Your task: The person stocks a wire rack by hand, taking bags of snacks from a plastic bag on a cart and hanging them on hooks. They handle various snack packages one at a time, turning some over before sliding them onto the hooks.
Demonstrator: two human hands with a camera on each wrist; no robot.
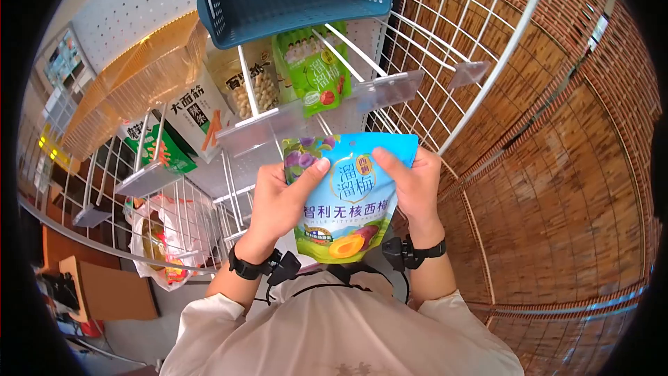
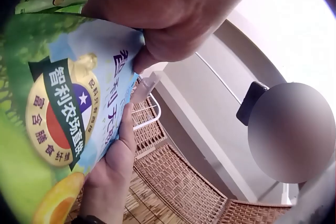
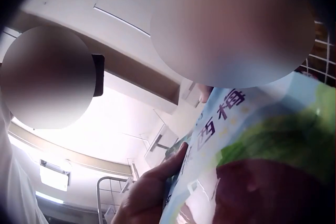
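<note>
A blue and green pouch with plum pictures is held upright between both hands in front of the torso. The left hand grips its left edge, thumb on the printed front. On the opposite edge the right hand pinches the upper corner, its thumb also on the front. In the left wrist view the pouch shows its round badge close up, with the left hand above and the right hand beyond. The right wrist view shows the pouch's lower front. Fingers behind the pouch are hidden.
Beyond the pouch stands a wire rack with a green pouch, a nut bag, a white packet and a green packet. Above is a blue basket; a plastic bag hangs lower left. Woven panels line the right.
</note>
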